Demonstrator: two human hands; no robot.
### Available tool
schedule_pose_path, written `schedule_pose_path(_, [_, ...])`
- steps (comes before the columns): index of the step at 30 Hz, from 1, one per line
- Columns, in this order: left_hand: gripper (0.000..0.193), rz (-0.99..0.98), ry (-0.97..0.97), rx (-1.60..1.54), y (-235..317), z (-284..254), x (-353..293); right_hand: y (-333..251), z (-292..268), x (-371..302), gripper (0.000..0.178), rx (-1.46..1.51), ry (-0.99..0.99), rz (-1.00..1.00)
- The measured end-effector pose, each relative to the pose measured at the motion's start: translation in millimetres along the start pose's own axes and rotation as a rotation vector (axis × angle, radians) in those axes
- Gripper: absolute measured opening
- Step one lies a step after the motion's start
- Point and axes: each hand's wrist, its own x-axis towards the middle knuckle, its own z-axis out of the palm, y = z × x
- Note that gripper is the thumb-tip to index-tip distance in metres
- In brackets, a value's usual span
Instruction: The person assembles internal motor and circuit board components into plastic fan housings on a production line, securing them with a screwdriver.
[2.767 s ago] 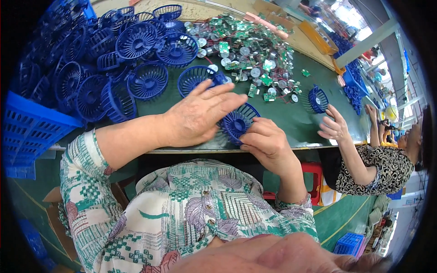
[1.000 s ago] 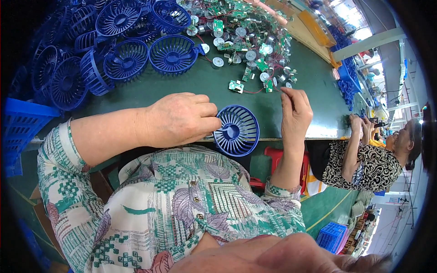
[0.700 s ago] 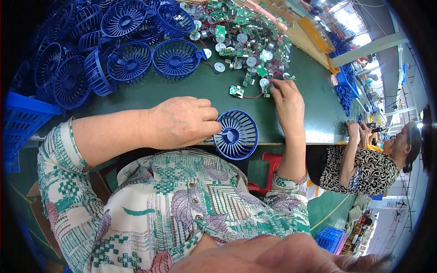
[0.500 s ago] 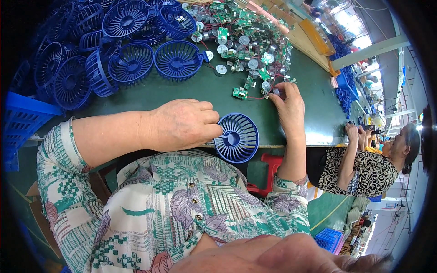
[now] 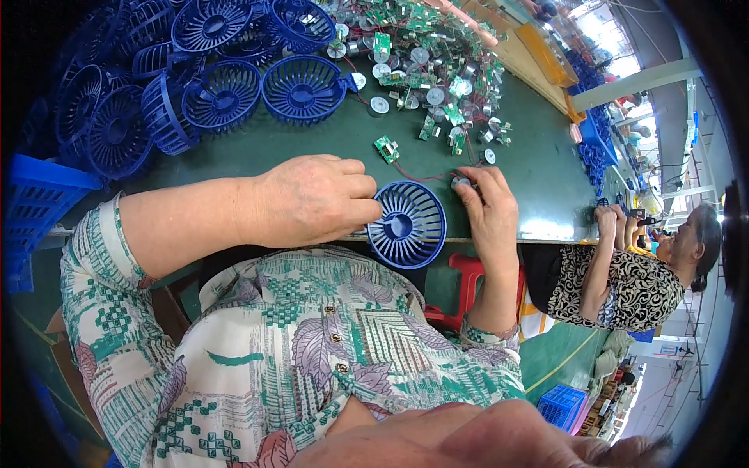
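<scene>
My left hand (image 5: 321, 199) is closed on the edge of a round blue fan grille (image 5: 425, 243) at the table's front edge, its slotted bowl facing up. To the right of it, my right hand (image 5: 490, 204) pinches a small motor (image 5: 460, 182) between thumb and fingers. A thin red wire runs from that motor to a little green circuit board (image 5: 385, 149), which lies on the green tabletop beyond the grille. Farther off is a heap of motors and circuit boards (image 5: 421, 86) tangled in red wires.
Many blue grilles (image 5: 226, 93) are piled at the far left, above a blue crate (image 5: 47, 210). A yellow bin (image 5: 544, 56) stands on a wooden board behind the motor heap. A red stool (image 5: 466, 285) is below the table edge. At right another person (image 5: 624, 288) works.
My right hand has drawn the motor out of the heap toward me, its circuit board trailing over the tabletop by the wire. The left hand still holds the grille in nearly the same place.
</scene>
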Motion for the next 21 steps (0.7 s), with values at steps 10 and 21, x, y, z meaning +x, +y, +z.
schedule_pose_path(10, [0.025, -0.023, -0.006, 0.033, -1, 0, 1, -10, 11, -12, 0.022, -0.21, 0.17, -0.335])
schedule_pose_path(21, [0.024, -0.03, 0.036, 0.073, -2, 3, 0, -39, -14, -3, 0.026, 0.056, 0.018, -0.024])
